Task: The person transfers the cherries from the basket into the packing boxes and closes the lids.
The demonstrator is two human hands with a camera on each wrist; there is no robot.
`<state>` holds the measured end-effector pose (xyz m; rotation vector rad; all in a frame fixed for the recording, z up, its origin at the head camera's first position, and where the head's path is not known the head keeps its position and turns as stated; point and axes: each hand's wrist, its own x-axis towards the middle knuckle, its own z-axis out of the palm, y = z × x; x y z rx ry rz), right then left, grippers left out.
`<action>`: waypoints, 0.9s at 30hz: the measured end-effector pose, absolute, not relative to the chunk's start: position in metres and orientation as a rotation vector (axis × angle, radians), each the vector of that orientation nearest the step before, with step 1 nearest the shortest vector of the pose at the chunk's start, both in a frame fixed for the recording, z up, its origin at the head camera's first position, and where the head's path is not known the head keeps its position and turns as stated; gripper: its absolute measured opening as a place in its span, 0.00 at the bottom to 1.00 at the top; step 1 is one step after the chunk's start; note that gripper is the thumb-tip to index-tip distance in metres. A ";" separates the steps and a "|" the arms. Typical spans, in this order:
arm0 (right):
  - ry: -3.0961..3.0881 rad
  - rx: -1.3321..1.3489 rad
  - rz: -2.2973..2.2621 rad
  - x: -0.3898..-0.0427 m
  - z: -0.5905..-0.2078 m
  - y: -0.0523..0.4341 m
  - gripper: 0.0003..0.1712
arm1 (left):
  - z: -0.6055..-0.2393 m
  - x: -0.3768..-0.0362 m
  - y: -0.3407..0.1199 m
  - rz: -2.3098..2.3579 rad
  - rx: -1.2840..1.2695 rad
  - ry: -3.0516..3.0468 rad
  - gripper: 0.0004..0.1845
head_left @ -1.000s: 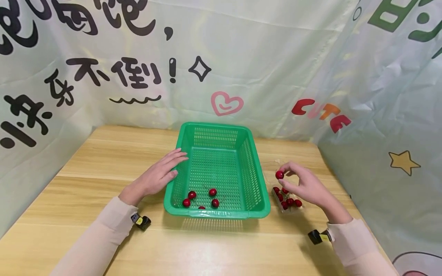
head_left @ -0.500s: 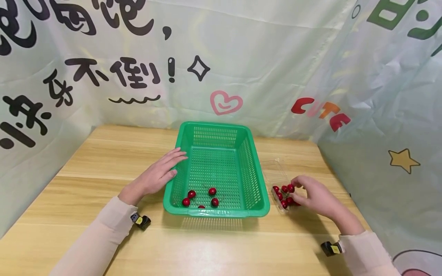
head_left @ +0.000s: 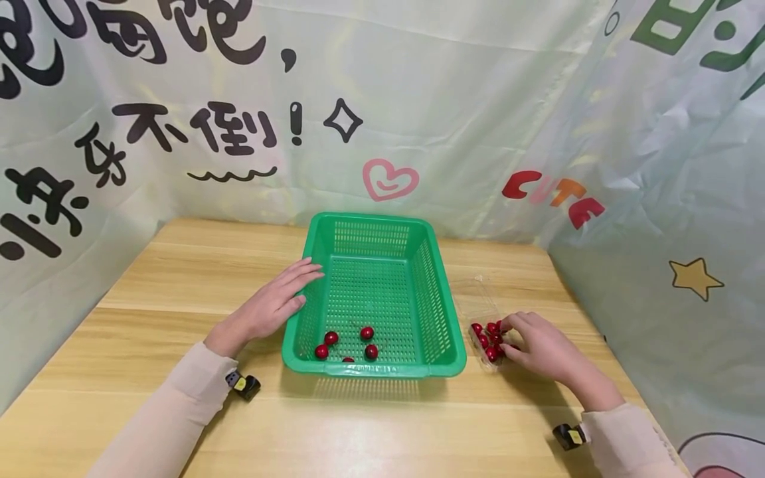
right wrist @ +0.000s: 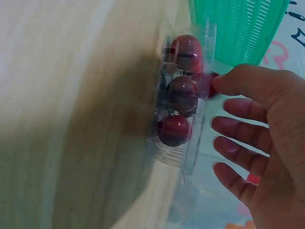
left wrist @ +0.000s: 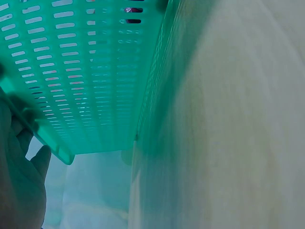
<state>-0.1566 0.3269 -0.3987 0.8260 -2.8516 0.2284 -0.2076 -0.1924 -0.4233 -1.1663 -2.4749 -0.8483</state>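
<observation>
My left hand [head_left: 273, 307] rests on the left rim of a green plastic basket [head_left: 449, 292], fingers extended over the edge. Several red cherries [head_left: 367, 332] lie near the basket's front end. To the right of it stands a clear plastic box [right wrist: 189, 152], holding more cherries [right wrist: 174, 130]. Over the box's right side is my right hand [head_left: 540, 348], fingers loosely bent and spread. Its thumb tip overlaps a cherry [right wrist: 212, 86] at the box rim in the right wrist view, while the four fingers stand apart below it. In the head view, the hand hides part of the box.
The box's clear lid [head_left: 475, 297] lies folded back behind it, beside the basket. Both stand on a wooden table [head_left: 370, 431]. A printed cloth [head_left: 466, 99] hangs behind the table and along its sides.
A second ago my right hand held a cherry above the box's back. It has moved right and down, bringing that cherry to the other cherries in the box. The left hand stays put.
</observation>
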 end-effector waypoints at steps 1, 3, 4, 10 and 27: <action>-2.849 0.831 0.221 -0.157 -0.398 0.327 0.14 | -0.423 -0.208 -0.192 -0.847 -1.168 -2.475 0.24; -2.847 0.832 0.213 -0.158 -0.397 0.327 0.14 | -0.423 -0.208 -0.192 -0.845 -1.169 -2.474 0.24; -2.845 0.833 0.209 -0.158 -0.395 0.327 0.15 | -0.423 -0.209 -0.192 -0.844 -1.170 -2.474 0.24; -2.803 0.876 0.229 -0.162 -0.383 0.318 0.14 | -0.423 -0.208 -0.192 -0.845 -1.167 -2.474 0.25; -2.641 1.179 0.272 -0.182 -0.334 0.251 0.16 | -0.423 -0.207 -0.192 -0.842 -1.170 -2.469 0.24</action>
